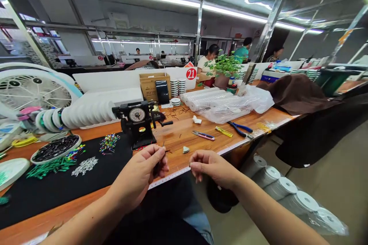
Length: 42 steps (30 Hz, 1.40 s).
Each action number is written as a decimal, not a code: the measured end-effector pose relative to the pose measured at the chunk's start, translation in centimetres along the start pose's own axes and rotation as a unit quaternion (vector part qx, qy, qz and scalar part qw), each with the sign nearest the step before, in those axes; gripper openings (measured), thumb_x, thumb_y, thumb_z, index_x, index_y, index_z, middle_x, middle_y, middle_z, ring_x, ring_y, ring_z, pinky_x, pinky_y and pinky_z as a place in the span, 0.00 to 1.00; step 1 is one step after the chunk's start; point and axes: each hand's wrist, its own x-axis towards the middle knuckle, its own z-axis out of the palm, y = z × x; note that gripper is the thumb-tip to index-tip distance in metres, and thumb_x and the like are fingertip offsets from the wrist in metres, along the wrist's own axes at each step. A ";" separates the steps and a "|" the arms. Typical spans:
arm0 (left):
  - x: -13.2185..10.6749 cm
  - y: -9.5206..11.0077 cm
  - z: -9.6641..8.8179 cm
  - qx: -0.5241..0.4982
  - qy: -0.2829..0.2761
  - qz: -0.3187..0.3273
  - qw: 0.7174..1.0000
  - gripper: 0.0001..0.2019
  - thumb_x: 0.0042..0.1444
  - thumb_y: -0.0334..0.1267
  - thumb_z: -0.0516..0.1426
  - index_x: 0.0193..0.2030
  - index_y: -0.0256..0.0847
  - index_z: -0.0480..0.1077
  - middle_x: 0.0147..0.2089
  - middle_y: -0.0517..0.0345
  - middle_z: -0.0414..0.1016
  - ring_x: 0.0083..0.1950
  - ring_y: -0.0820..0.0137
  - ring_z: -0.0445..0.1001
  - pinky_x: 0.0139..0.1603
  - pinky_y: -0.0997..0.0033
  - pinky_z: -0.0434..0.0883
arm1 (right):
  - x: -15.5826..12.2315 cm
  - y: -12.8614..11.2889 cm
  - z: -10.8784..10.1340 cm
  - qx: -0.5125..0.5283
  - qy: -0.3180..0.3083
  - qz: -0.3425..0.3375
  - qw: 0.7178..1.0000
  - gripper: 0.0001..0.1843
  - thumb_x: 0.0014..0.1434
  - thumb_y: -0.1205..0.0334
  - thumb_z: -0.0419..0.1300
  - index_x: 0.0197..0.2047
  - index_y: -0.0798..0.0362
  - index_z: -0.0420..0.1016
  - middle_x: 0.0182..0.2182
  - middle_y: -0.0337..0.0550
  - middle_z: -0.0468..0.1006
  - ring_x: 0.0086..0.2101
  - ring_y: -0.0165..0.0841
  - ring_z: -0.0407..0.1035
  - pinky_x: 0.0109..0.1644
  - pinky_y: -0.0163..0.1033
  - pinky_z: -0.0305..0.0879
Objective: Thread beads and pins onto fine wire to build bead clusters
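Observation:
My left hand (145,172) hovers at the front edge of the wooden workbench (184,134), its fingers pinched on a thin dark piece that I cannot name. My right hand (211,168) is beside it, just off the bench edge, fingers curled into a pinch; what it holds is too small to see. Just beyond my left hand stands a small black winding machine with a round dial (138,120). A black mat (66,180) lies to the left, carrying piles of green (50,166), white (84,165) and mixed-colour (108,143) small parts.
A dish of black parts (56,148), a white fan (31,92), and stacked white rolls (86,114) stand at left. Blue pliers (240,128), a yellow tool (223,131), a clear bag of rolls (227,103), a cardboard box (153,84) and a plant (224,69) lie right. People sit at far benches.

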 end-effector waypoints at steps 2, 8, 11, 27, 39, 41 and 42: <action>-1.3 -1.7 -1.2 0.023 0.002 -0.055 0.998 0.13 0.53 0.46 0.56 0.27 0.38 0.64 0.24 0.62 0.70 0.23 0.78 0.64 0.24 0.79 0.61 | -0.4 0.5 -0.4 -0.089 0.021 0.012 0.996 0.09 0.55 0.58 0.60 0.34 0.56 0.71 0.24 0.37 0.69 0.23 0.26 0.63 0.27 0.32 0.61; -3.2 -6.1 -2.5 0.191 0.076 -0.024 0.978 0.15 0.54 0.50 0.53 0.29 0.39 0.64 0.24 0.60 0.72 0.26 0.71 0.71 0.26 0.73 0.67 | -0.8 1.7 0.6 -0.322 0.090 -0.024 0.942 0.07 0.57 0.67 0.55 0.37 0.54 0.74 0.25 0.37 0.71 0.23 0.27 0.64 0.27 0.32 0.59; -3.7 -7.6 -2.5 0.218 0.099 0.015 0.971 0.14 0.55 0.49 0.52 0.30 0.40 0.64 0.24 0.61 0.72 0.26 0.70 0.72 0.28 0.71 0.69 | -0.8 2.2 1.0 -0.345 0.120 -0.020 0.931 0.03 0.57 0.65 0.57 0.33 0.54 0.71 0.25 0.36 0.72 0.21 0.26 0.63 0.26 0.32 0.58; -4.0 -9.1 -2.8 0.252 0.111 0.043 0.960 0.11 0.58 0.46 0.49 0.36 0.41 0.64 0.31 0.57 0.75 0.30 0.68 0.75 0.31 0.69 0.72 | -1.8 1.9 0.9 -0.408 0.130 -0.042 0.903 0.06 0.60 0.67 0.52 0.32 0.51 0.67 0.26 0.36 0.73 0.27 0.29 0.67 0.32 0.33 0.58; -4.1 -9.4 -2.9 0.346 0.148 0.065 0.924 0.08 0.57 0.44 0.49 0.34 0.43 0.61 0.28 0.58 0.75 0.29 0.66 0.75 0.32 0.67 0.73 | -1.6 2.9 1.3 -0.423 0.135 -0.044 0.895 0.05 0.59 0.67 0.53 0.31 0.52 0.67 0.25 0.36 0.73 0.28 0.30 0.67 0.33 0.34 0.58; -4.0 -9.3 -2.9 0.347 0.151 0.063 0.924 0.07 0.57 0.44 0.49 0.34 0.43 0.61 0.28 0.58 0.75 0.29 0.66 0.76 0.31 0.67 0.72 | -1.6 3.0 1.2 -0.422 0.133 -0.046 0.895 0.05 0.59 0.66 0.53 0.32 0.52 0.67 0.25 0.36 0.73 0.28 0.31 0.67 0.33 0.34 0.58; -4.0 -9.3 -2.8 0.348 0.153 0.062 0.923 0.07 0.57 0.44 0.49 0.34 0.43 0.61 0.28 0.57 0.75 0.29 0.66 0.76 0.31 0.67 0.72 | -1.6 3.0 1.2 -0.422 0.133 -0.048 0.896 0.05 0.59 0.66 0.53 0.32 0.52 0.67 0.25 0.36 0.74 0.28 0.31 0.67 0.33 0.34 0.58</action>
